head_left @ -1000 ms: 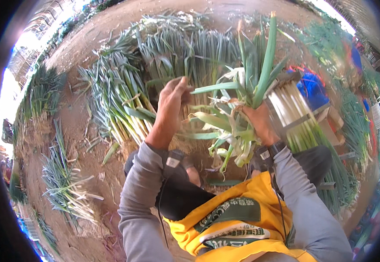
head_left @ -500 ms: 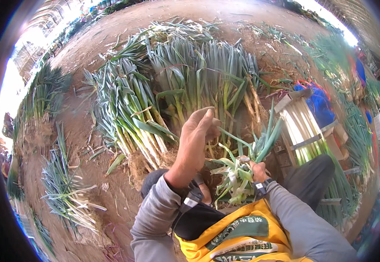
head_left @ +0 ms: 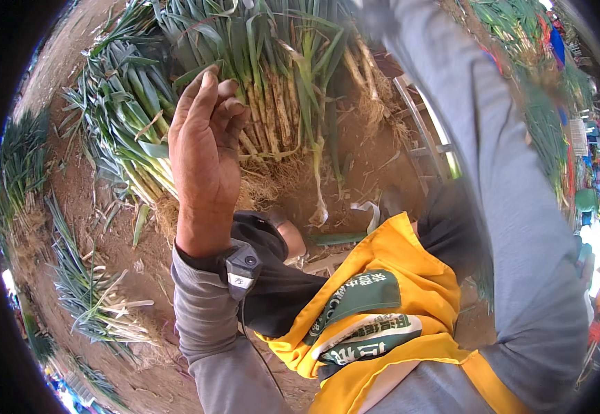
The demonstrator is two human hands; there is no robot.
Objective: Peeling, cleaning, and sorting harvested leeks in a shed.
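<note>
The left hand (head_left: 207,148) is raised, loosely cupped around nothing visible, well apart from the right hand, out of view and its grip untellable, near green onions (head_left: 272,103), brownish-stemmed, long leaves pointing away, shaggy roots toward the person, bare soil (head_left: 365,172) nearer in

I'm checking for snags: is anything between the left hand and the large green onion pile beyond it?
Nothing visible stands between the left hand and the large green onion pile; the view cannot settle whether they touch.
</note>
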